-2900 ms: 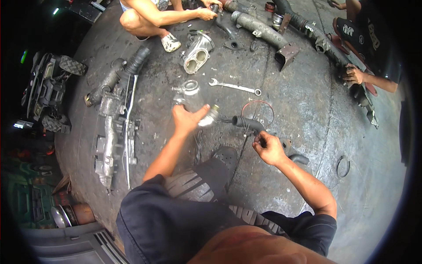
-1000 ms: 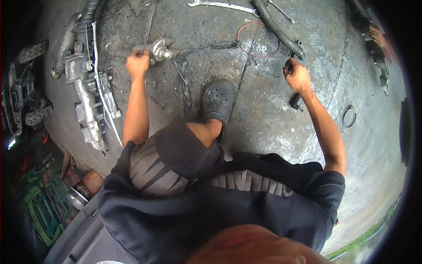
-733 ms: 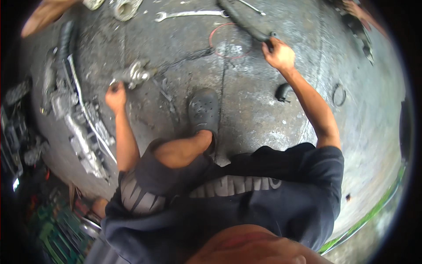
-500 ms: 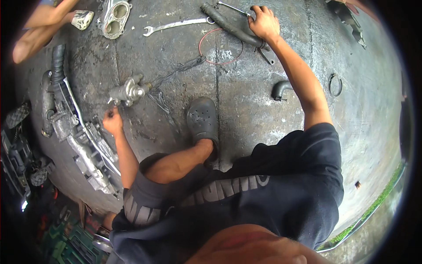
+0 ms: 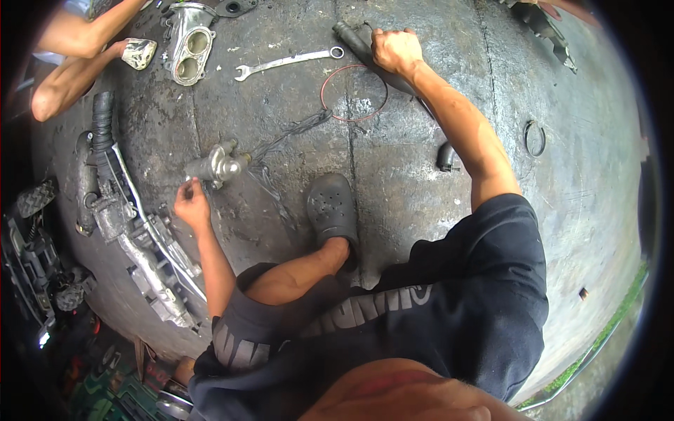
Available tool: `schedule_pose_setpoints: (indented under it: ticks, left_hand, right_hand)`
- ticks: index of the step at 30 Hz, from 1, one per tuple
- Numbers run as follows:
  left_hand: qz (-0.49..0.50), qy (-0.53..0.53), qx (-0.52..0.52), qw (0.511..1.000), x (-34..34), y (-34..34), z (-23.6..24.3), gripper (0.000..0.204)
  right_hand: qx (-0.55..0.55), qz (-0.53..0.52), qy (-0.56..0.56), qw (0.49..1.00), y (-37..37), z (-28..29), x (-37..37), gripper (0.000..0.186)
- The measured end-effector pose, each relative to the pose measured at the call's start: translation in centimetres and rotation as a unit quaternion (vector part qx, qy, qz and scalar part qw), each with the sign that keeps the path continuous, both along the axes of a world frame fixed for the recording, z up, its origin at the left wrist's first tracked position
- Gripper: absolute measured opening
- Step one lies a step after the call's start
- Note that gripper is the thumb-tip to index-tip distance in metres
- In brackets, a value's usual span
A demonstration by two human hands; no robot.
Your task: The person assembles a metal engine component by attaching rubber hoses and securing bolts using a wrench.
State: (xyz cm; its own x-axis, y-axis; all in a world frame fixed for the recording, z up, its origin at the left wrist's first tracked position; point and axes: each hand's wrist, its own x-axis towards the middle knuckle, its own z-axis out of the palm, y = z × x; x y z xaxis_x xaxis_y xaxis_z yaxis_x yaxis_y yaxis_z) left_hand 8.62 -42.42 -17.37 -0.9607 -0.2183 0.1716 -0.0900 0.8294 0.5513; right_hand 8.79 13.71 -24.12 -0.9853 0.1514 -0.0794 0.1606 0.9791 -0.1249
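Right hand [image 5: 394, 50], top centre of frame, is clamped on a black hose [image 5: 359, 41] for reach, while left hand [image 5: 191, 205], fingers loosely apart, rests just below the small metal housing [image 5: 216, 165] at centre left on the concrete floor [image 5: 421, 210].

Left arm: bent at the elbow, forearm rising from the lap toward the left.
Left hand [image 5: 191, 205]: low to the ground, fingers loosely curled and spread, knuckles up, clasping nothing.
Right arm: stretched nearly straight, reaching far forward and up from the shoulder, dark sleeve at the upper arm.
Right hand [image 5: 395, 50]: palm down, fingers folded over and pressed against what lies beneath it.
Posture: crouched, one knee raised between the arms.
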Motion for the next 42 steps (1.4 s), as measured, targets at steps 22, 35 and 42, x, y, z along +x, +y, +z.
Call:
schedule_pose_setpoints:
  ticks: [22, 35, 42]
  left_hand:
    - [-0.148, -0.502, 0.523, 0.673, 14.8, 31.8, 0.7, 0.022]
    - [-0.328, -0.317, 0.400, 0.795, 14.2, 35.1, 3.4, 0.026]
    - [-0.431, -0.214, 0.371, 0.794, 15.0, 35.7, 2.7, 0.030]
  right_hand:
    - [-0.335, 0.039, 0.003, 0.941, -3.5, 9.7, 27.1, 0.020]
    - [-0.477, -0.075, 0.094, 0.871, -4.7, 10.1, 24.7, 0.018]
    - [-0.510, -0.074, 0.150, 0.844, -4.2, 8.8, 25.9, 0.016]
